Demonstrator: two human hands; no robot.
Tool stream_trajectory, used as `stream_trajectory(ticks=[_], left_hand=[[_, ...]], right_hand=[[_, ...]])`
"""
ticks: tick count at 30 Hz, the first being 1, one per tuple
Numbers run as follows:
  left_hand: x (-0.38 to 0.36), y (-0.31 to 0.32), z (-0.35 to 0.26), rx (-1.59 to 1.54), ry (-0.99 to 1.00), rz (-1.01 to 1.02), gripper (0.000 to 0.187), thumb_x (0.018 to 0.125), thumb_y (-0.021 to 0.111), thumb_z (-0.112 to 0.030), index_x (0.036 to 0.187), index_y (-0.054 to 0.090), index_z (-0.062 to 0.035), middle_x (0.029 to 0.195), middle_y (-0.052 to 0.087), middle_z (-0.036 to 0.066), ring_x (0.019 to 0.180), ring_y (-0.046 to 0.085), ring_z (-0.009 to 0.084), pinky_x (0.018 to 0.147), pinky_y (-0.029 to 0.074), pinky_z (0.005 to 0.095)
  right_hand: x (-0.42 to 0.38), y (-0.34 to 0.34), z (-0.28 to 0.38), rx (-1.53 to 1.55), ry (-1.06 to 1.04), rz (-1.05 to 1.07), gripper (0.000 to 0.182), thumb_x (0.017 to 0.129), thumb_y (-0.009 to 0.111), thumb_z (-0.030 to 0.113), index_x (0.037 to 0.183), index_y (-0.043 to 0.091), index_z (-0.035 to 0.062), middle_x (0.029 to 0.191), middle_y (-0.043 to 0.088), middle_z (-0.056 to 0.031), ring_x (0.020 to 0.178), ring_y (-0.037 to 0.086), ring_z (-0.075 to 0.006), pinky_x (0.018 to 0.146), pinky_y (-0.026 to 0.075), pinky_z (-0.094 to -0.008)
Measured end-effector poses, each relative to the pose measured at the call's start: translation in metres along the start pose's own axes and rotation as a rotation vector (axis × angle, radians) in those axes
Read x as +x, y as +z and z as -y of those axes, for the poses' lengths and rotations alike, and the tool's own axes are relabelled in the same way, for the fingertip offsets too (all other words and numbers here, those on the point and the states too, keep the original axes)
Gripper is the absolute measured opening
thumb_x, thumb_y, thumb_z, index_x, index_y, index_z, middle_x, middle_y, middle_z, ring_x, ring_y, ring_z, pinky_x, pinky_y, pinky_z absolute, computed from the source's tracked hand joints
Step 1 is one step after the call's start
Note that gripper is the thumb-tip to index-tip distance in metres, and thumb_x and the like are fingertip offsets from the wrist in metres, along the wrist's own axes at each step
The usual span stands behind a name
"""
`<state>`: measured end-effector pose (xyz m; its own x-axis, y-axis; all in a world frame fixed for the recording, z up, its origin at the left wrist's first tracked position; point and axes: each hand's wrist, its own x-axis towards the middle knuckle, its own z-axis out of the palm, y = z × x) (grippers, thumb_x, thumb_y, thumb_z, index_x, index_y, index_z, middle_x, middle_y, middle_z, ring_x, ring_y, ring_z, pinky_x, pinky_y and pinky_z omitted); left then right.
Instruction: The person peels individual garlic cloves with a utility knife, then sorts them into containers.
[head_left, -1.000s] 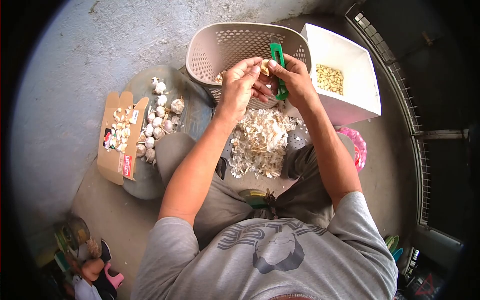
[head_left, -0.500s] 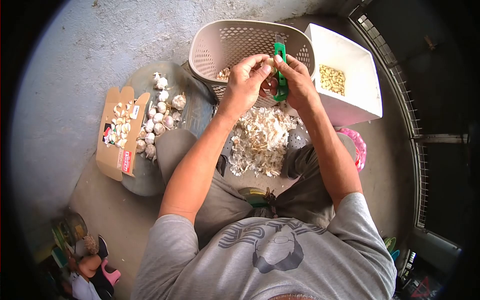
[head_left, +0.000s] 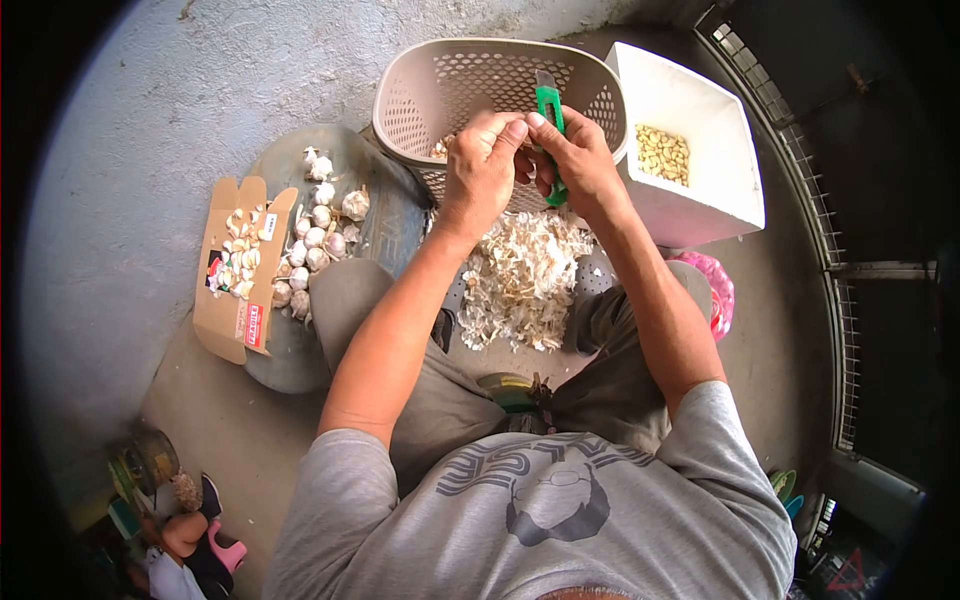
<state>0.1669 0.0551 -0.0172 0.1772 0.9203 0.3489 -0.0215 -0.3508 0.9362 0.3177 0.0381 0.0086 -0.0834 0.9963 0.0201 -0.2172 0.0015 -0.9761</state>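
Note:
Over the near rim of a perforated basket [head_left: 405,150], my two hands meet fingertip to fingertip. My right hand [head_left: 580,155] is closed on a green box cutter [head_left: 548,98], its blade pointing away from me. My left hand [head_left: 484,165] is pinched at the right thumb; whatever lies between its fingers is hidden. Garlic skins [head_left: 522,285] lie heaped below, between my feet. Whole garlic bulbs [head_left: 317,237] sit on a grey round surface [head_left: 270,365] at the left, beside a flattened carton [head_left: 215,325] bearing loose cloves [head_left: 240,250].
A white foam box [head_left: 700,215] with peeled cloves [head_left: 662,155] stands right of the basket. A pink bag [head_left: 715,285] lies by my right knee. Part of another person [head_left: 185,550] shows at the lower left. A metal-framed screen [head_left: 845,350] runs along the right.
The box cutter and my right hand have shifted slightly left. My left fingers have curled in, and the clove seen between the hands is now hidden.

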Motion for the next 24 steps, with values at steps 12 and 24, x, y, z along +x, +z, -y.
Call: stream_trajectory(ticks=[12,24], left_hand=[[-0.003,0.007,-0.008,-0.116,-0.103,-0.185,0.037,0.112,0.045,-0.029,0.098,0.062,0.0003,0.074,0.064,0.007,0.053,0.061,0.0155,0.048,0.053,0.0297],[0.006,-0.015,0.001,-0.662,-0.448,-0.176,0.032,0.108,0.055,-0.03,0.098,0.065,-0.001,0.073,0.064,0.007,0.052,0.059,0.0148,0.05,0.056,0.032]], right_hand=[[-0.009,0.024,-0.019,-0.09,-0.07,-0.052,0.024,0.103,0.066,0.025,0.103,0.059,0.0025,0.075,0.061,-0.0007,0.053,0.053,-0.006,0.042,0.042,-0.0245],[-0.001,0.004,0.001,0.107,0.107,0.112,0.014,0.093,0.066,0.013,0.099,0.064,-0.0001,0.083,0.067,-0.0078,0.062,0.063,-0.0126,0.048,0.049,-0.0266]])
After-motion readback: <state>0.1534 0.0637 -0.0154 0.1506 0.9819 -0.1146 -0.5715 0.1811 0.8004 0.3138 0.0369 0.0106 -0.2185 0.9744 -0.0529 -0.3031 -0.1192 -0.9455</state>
